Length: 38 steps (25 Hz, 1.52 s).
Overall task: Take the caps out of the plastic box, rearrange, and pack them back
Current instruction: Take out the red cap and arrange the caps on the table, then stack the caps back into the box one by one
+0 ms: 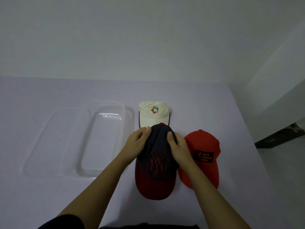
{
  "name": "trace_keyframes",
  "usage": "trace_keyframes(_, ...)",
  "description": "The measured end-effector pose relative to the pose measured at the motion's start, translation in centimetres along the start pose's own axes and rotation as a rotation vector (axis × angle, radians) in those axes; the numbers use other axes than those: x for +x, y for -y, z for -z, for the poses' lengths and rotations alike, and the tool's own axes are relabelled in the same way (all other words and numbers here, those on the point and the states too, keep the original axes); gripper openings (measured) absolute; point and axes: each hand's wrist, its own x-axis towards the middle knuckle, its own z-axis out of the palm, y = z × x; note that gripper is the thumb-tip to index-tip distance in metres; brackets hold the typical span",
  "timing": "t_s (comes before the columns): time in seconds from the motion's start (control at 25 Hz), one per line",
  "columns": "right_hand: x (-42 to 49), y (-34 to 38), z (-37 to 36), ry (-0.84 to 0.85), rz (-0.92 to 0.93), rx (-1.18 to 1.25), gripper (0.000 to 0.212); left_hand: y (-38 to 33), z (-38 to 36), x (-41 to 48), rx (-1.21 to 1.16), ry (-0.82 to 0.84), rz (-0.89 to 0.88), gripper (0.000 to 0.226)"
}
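Head view. The navy cap (156, 160) with a dark red brim lies on the table (49, 195), brim toward 6 o'clock. The left hand (137, 142) closes on the crown from 9 o'clock, fingers curled over the fabric; the right hand (177, 146) clamps the crown from 3 o'clock, thumb on top. The cream cap (154, 114) lies at 12 o'clock of the hands, its near edge apparently tucked under the navy crown, though the overlap is hard to judge. The red cap (202, 158) lies just beside the right wrist at 3 o'clock. The clear plastic box (107, 138) and its lid (49, 142) sit at 9 o'clock, holding no caps.
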Motion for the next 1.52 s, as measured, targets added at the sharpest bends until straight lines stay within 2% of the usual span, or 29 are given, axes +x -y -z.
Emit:
trace_keyframes(0.08, 0.1, 0.4, 0.3, -0.035, -0.015, 0.056, 0.023, -0.7, 0.1, 0.0, 0.088, -0.127, -0.104, 0.045)
trace_keyframes(0.16, 0.0, 0.9, 0.7, -0.052, -0.004, 0.11, 0.025, -1.4, 0.5, -0.3, 0.105, -0.105, -0.145, 0.047)
trace_keyframes(0.32, -0.5, 2.1, 1.0, -0.009, 0.035, 0.101, 0.026, -3.0, 1.6, -0.7, -0.039, -0.108, -0.076, 0.045)
trace_keyframes(0.44, -0.7, 2.6, 1.1, -0.023, 0.09, 0.024, 0.027, -3.2, 1.9, -0.6, -0.01, -0.108, -0.086, 0.043)
trace_keyframes(0.56, -0.7, 3.1, 1.1, 0.013, 0.103, -0.019, 0.029, -2.6, 2.0, -0.4, 0.092, -0.237, -0.125, 0.047)
trace_keyframes(0.68, -0.8, 3.2, 0.8, 0.019, 0.122, -0.049, 0.029, -2.2, 2.1, -0.3, 0.108, -0.341, -0.069, 0.051)
trace_keyframes(0.72, -0.8, 3.3, 0.7, -0.002, 0.133, -0.064, 0.027, -2.3, 2.3, -0.4, 0.108, -0.296, -0.055, 0.055)
trace_keyframes(0.8, -0.8, 3.5, 0.6, -0.014, 0.16, -0.09, 0.025, -2.6, 3.2, -1.0, 0.149, -0.089, -0.047, 0.063)
trace_keyframes(0.92, -0.9, 4.2, -0.1, 0.063, 0.166, -0.031, 0.022, -4.0, 4.2, -1.8, 0.124, 0.158, -0.009, 0.046)
trace_keyframes(1.0, -0.8, 4.7, -1.0, 0.103, 0.145, 0.001, 0.023, -4.4, 5.1, -2.0, 0.014, 0.156, 0.028, 0.035)
trace_keyframes(1.08, -0.3, 4.9, -2.0, 0.17, 0.107, 0.01, 0.023, -4.1, 6.4, -2.3, -0.038, 0.088, 0.025, 0.023)
trace_keyframes(1.2, 0.5, 5.2, -4.8, 0.274, 0.032, -0.034, 0.026, -3.3, 9.6, -2.6, 0.014, 0.02, 0.043, 0.03)
trace_keyframes(1.32, 2.0, 6.1, -8.7, 0.324, 0.034, -0.084, 0.037, -2.8, 13.9, -2.1, 0.103, -0.026, 0.033, 0.036)
trace_keyframes(1.52, 5.6, 7.7, -14.9, 0.268, 0.105, -0.164, 0.045, -1.8, 21.0, 0.8, 0.199, -0.078, -0.051, 0.04)
